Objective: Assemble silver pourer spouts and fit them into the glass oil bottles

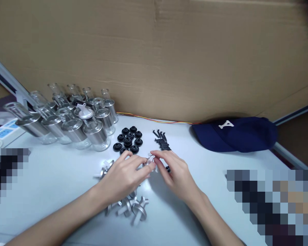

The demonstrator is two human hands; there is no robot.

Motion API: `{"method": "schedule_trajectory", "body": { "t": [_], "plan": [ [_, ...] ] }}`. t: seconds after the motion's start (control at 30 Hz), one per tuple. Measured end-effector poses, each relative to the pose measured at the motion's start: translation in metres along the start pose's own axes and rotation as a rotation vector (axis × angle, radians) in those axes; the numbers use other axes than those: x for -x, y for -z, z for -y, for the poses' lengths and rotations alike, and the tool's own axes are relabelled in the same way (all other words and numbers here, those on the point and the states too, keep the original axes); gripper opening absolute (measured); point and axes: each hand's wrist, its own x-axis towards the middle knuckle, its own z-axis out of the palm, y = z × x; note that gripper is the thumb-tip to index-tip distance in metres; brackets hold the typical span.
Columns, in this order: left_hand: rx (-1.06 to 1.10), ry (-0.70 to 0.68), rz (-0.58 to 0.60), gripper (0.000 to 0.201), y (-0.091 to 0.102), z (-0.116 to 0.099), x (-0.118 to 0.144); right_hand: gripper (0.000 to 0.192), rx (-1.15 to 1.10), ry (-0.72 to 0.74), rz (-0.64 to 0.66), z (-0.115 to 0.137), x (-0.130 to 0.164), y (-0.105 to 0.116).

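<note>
Holding a small shiny silver-grey fitting (150, 159) in front and to the right of a cluster of round, stepped black caps (127, 141), pinching with the left hand (129, 171) and the right hand (178, 172), both nearly closed at thumb and forefinger, presumably steadying so small a thing from two sides. Having loose silver-grey stemmed discs (139, 212) lying in front of the caps, near the left forearm, and a row of thin black hooked pieces (165, 146) to the right of the caps, probably sorting by kind. Having clear glass bottles with silver metal sleeves (94, 131) standing close together to the left of the caps, seemingly guarding against knocks. Facing a brown cardboard wall (154, 61) behind the caps, limiting reach across the white table (166, 225). Finding more room well right of the caps, before reaching a navy cloth hat (246, 136).
</note>
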Motion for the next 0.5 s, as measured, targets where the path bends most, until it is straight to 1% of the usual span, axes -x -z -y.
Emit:
{"method": "schedule_trajectory", "body": {
  "t": [0.2,0.4,0.5],
  "plan": [
    [0.084,0.053,0.045,0.018,-0.003,0.0001,0.0018,0.015,0.013,0.031,-0.01,-0.0063,-0.0012,0.0014],
    [0.128,0.061,0.05,0.021,-0.0035,0.0006,0.003,0.015,0.027,0.03,-0.028,-0.0078,-0.001,0.0012],
    [0.145,0.066,0.065,0.02,-0.0016,0.0002,0.0017,0.016,0.064,0.037,-0.021,-0.0093,-0.0019,0.0045]
  ]
}}
